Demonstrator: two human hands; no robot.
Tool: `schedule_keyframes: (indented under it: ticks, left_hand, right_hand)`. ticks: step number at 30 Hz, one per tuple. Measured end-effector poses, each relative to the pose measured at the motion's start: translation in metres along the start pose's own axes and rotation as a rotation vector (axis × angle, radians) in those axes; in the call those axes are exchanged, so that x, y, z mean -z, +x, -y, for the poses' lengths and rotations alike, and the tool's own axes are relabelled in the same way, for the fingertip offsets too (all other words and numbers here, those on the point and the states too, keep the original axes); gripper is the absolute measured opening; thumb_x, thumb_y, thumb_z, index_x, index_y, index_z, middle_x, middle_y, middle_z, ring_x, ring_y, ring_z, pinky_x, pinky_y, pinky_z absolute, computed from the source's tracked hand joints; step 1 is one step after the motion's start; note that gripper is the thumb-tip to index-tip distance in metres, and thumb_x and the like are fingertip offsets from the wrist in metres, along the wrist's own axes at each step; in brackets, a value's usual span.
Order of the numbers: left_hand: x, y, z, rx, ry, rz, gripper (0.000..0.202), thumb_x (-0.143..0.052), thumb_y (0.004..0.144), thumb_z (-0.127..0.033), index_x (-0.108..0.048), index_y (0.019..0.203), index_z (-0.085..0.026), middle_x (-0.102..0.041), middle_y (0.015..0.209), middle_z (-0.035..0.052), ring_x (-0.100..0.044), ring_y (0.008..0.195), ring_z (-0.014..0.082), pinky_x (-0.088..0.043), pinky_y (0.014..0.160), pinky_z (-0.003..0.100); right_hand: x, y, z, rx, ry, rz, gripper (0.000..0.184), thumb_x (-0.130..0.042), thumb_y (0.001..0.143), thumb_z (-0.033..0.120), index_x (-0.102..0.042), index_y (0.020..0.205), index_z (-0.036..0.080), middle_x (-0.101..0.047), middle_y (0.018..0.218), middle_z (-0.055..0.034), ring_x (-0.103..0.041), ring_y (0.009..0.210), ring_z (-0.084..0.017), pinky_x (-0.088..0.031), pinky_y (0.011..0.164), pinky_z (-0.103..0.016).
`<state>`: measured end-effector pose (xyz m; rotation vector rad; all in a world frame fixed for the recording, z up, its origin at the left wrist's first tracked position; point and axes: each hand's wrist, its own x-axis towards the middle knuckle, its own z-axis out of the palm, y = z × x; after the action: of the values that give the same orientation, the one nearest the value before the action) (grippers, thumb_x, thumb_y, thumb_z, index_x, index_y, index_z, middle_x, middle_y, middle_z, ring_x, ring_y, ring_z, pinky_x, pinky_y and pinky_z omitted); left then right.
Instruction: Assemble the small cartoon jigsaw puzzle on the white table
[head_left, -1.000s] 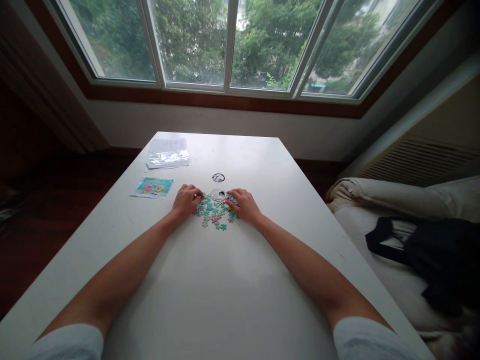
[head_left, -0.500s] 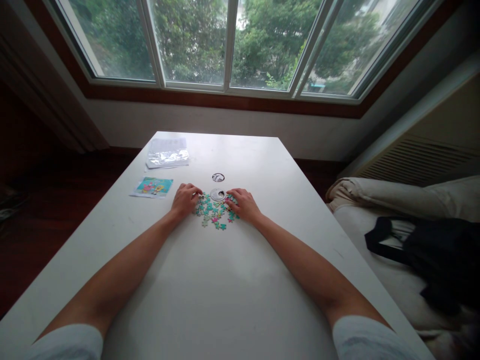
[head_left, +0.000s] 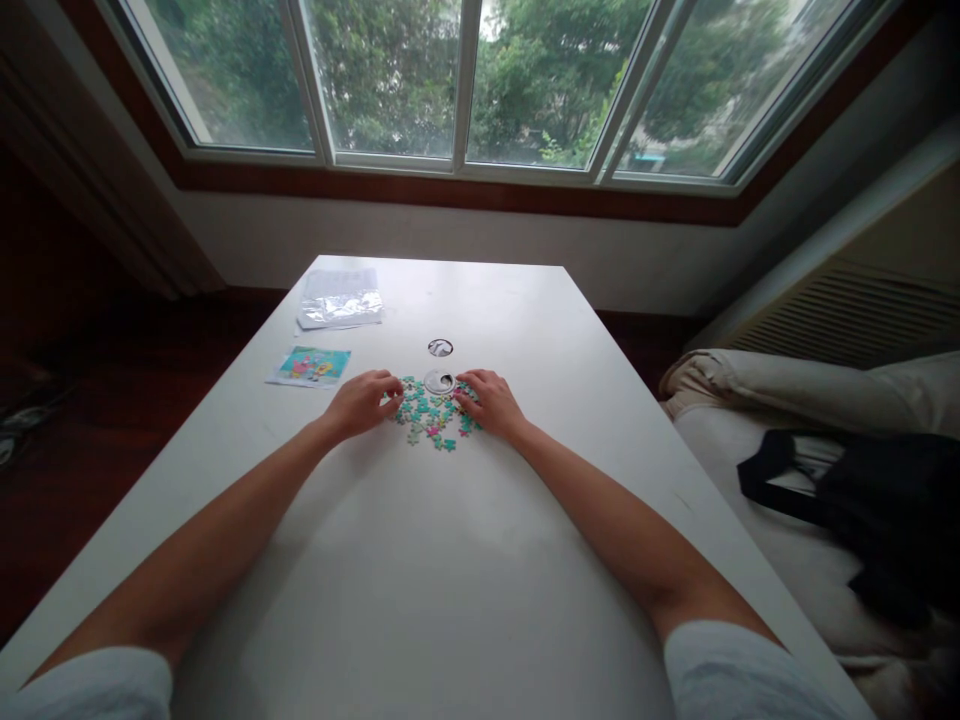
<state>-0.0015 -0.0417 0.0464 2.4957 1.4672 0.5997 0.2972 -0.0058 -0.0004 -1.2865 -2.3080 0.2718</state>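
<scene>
Nearest, a pale grey sleeve point(head_left: 731, 670) is seen at each upper arm, and both forearms are stretched across a white table point(head_left: 427, 580). Small star-like puzzle pieces point(head_left: 427, 408), mostly green with some pink and yellow, are scattered between the two hands, a few being spread just nearer than the grip. By the left hand point(head_left: 365, 402) the pile's left edge is met, its fingers bent and brought close to the thumb; whether a piece is pinched cannot be told. By the right hand point(head_left: 491, 403) the right edge is partly covered, its fingers loosely curved; whether anything is gripped there cannot be told. Between the fingertips, at the pile's far edge, a round silvery disc point(head_left: 433, 381) is placed, and beyond it a smaller disc point(head_left: 440, 348). Left of the left hand, a colourful picture sheet point(head_left: 311, 366) is laid, with a shiny clear packet point(head_left: 341, 298) farther off.
</scene>
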Motion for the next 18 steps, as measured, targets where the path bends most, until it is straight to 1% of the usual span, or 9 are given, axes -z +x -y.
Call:
schedule_keyframes:
  ticks: [2,4,6,8,10,13,15,18]
  left_hand:
    - [-0.001,-0.012,-0.001,-0.008,0.062,0.005,0.015,-0.060,0.090,-0.036,-0.069,0.096,-0.026,-0.067,0.091,0.0030,-0.062,0.080,0.0197,-0.048,0.073,0.032]
    - [-0.003,-0.022,0.004,-0.035,0.107,0.012,0.018,-0.062,0.089,-0.037,-0.068,0.101,-0.026,-0.066,0.097,0.0046,-0.063,0.088,0.0220,-0.050,0.080,0.034]
    - [-0.004,-0.028,0.011,-0.055,0.099,0.016,0.024,-0.062,0.089,-0.037,-0.066,0.109,-0.026,-0.065,0.106,0.0063,-0.063,0.097,0.0236,-0.050,0.086,0.035]
    - [-0.006,-0.030,0.020,-0.052,0.055,0.009,0.026,-0.061,0.090,-0.035,-0.066,0.114,-0.026,-0.064,0.111,0.0069,-0.063,0.099,0.0230,-0.051,0.089,0.035]
    - [-0.007,-0.030,0.026,-0.046,-0.005,0.011,0.023,-0.059,0.091,-0.032,-0.067,0.111,-0.025,-0.064,0.107,0.0063,-0.064,0.094,0.0212,-0.052,0.087,0.034]
    - [-0.008,-0.030,0.030,-0.034,-0.102,0.003,0.022,-0.058,0.090,-0.028,-0.069,0.109,-0.024,-0.064,0.098,0.0047,-0.063,0.086,0.0182,-0.053,0.081,0.031]
    - [-0.010,-0.030,0.031,-0.022,-0.151,-0.022,0.022,-0.058,0.090,-0.027,-0.071,0.108,-0.023,-0.064,0.097,0.0042,-0.063,0.082,0.0164,-0.053,0.077,0.028]
    - [-0.012,-0.031,0.031,-0.007,-0.195,-0.046,0.019,-0.059,0.090,-0.029,-0.073,0.100,-0.022,-0.065,0.097,0.0040,-0.061,0.076,0.0138,-0.052,0.072,0.026]
  right_hand:
    - [0.000,0.000,0.000,0.007,-0.001,-0.004,0.039,-0.059,0.098,0.042,-0.064,0.133,0.025,-0.065,0.133,-0.0099,-0.055,0.124,-0.028,-0.042,0.106,-0.044]
    - [-0.001,0.000,0.000,0.012,-0.002,-0.009,0.038,-0.059,0.098,0.042,-0.065,0.132,0.025,-0.065,0.133,-0.0098,-0.055,0.124,-0.028,-0.042,0.107,-0.044]
    - [-0.001,0.000,0.000,0.007,-0.003,-0.009,0.038,-0.059,0.098,0.042,-0.065,0.132,0.025,-0.065,0.133,-0.0097,-0.055,0.124,-0.028,-0.042,0.107,-0.044]
    - [-0.001,0.000,0.000,-0.003,-0.002,-0.003,0.038,-0.060,0.098,0.042,-0.065,0.132,0.026,-0.065,0.133,-0.0097,-0.055,0.123,-0.028,-0.042,0.106,-0.044]
    - [-0.001,0.001,0.000,-0.005,0.000,0.001,0.038,-0.060,0.098,0.041,-0.064,0.132,0.026,-0.065,0.133,-0.0098,-0.055,0.124,-0.028,-0.042,0.106,-0.044]
    - [0.000,0.000,0.001,0.002,0.000,0.000,0.038,-0.059,0.099,0.042,-0.064,0.132,0.025,-0.064,0.133,-0.0100,-0.054,0.125,-0.028,-0.041,0.107,-0.043]
    - [0.001,0.000,0.002,0.005,-0.001,-0.003,0.038,-0.058,0.099,0.042,-0.064,0.132,0.024,-0.064,0.133,-0.0102,-0.054,0.125,-0.028,-0.041,0.107,-0.043]
    - [0.001,0.000,0.003,0.005,-0.001,-0.002,0.037,-0.058,0.099,0.042,-0.065,0.132,0.024,-0.064,0.133,-0.0104,-0.054,0.125,-0.028,-0.041,0.106,-0.043]
